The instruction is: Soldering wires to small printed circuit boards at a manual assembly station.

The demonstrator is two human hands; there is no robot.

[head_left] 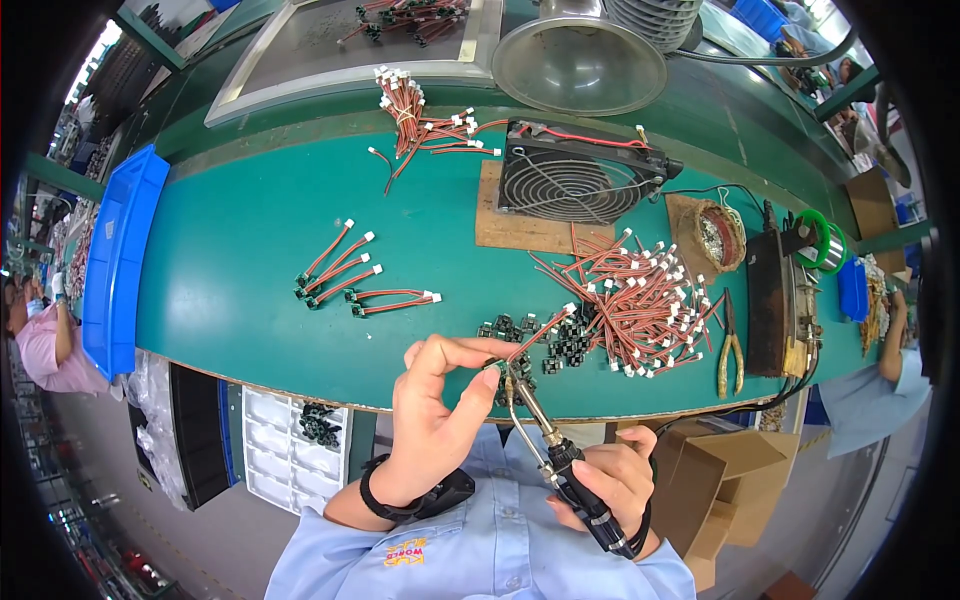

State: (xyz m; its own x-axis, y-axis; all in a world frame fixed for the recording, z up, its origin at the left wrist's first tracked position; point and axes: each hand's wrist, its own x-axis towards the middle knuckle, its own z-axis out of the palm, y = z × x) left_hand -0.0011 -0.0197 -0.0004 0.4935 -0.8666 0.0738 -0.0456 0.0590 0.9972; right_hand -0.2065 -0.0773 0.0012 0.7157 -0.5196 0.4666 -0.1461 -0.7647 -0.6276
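My left hand [435, 410] pinches a small dark component [494, 367] at the table's front edge, and a red-brown cable [540, 335] with a white plug rises from it. In my right hand [618, 480] is a soldering iron [535, 408] with a thin feed tube alongside; its tip is at the component, though the exact contact is hidden by fingers. Just beyond lie loose black components [570, 342], and to their right a heap of red-brown cables [640, 310]. Several components with cables attached [335, 275] rest on the green mat to the left.
A black fan [570, 185] on a board stands behind the cables, under a metal hood [580, 65]. Pliers [731, 355], a solder spool [822, 245] and a dark box [768, 310] are right. A blue bin [120, 260] edges the left; cardboard boxes [715, 480] stand below. Other people work both sides.
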